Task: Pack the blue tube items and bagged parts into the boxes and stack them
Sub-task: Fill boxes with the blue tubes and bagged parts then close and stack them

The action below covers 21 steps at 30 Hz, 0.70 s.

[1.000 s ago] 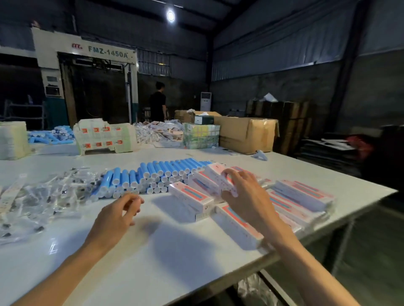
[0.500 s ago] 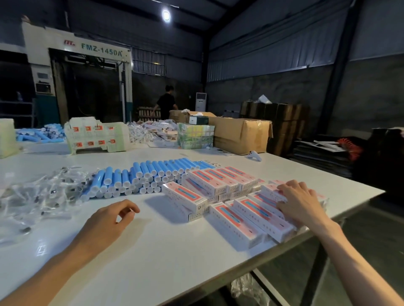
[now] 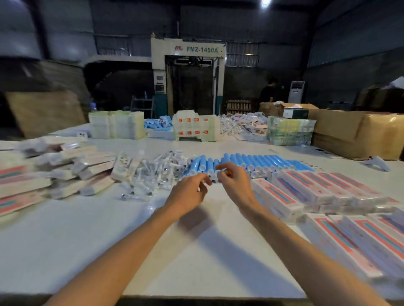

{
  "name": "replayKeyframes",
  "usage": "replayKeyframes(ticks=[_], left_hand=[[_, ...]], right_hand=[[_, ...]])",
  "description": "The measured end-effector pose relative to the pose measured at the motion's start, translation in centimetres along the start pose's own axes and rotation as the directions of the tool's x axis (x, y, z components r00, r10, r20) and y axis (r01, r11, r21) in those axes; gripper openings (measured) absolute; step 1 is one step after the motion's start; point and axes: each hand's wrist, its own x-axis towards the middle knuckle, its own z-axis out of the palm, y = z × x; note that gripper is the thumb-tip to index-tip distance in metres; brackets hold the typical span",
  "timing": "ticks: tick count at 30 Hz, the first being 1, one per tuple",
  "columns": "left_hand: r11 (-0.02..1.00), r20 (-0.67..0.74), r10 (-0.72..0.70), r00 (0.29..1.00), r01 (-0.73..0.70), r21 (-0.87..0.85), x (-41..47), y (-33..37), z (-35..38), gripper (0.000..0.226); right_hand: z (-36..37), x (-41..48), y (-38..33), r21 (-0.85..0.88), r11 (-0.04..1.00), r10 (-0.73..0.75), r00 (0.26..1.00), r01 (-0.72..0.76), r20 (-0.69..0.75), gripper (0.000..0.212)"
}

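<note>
Lying just beyond the left hand and right hand, the blue tubes point away, caps nearest. Both hands' fingers curl; whether they grasp anything cannot be told.

A white bench fills the foreground of a dim hall with dark corrugated metal walls. One ceiling lamp glows at the top edge. Against the far wall stands a tall pale machine marked FMZ-1450A, with a white floor-standing air unit to its right and a person in a dark top between them. Brown cartons sit at the bench's far right, and a cardboard sheet leans at the left.
</note>
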Motion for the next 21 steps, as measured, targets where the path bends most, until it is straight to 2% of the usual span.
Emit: replayKeyframes(ticks=[4,9,13,17,21], left_hand=[[0.980,0.001,-0.163,0.987,0.162,0.113,0.3,-2.3,-2.6,0.024],[0.906,-0.228,-0.210,0.951,0.277,0.321,-0.1,-9.4,-7.6,0.017],[0.764,-0.357,-0.249,0.900,0.409,0.498,1.1,-15.8,-12.1,0.029],[0.638,-0.356,-0.398,0.846,0.534,0.555,4.9,-19.2,-14.5,0.044],[0.579,-0.299,-0.514,0.804,0.583,0.570,7.8,-21.2,-13.8,0.051]], right_hand=[[5.6,-0.2,3.3,0.190,0.977,0.098,0.995,-0.095,-0.008,0.018],[7.0,0.2,6.4,0.268,0.954,0.111,0.990,-0.130,0.086,0.028],[7.6,0.2,6.9,0.286,0.952,0.078,0.989,-0.112,0.128,0.030],[8.2,0.6,7.0,0.282,0.952,0.069,0.984,-0.114,0.165,0.031],[8.4,0.8,7.2,0.294,0.948,0.072,0.982,-0.122,0.175,0.032]])
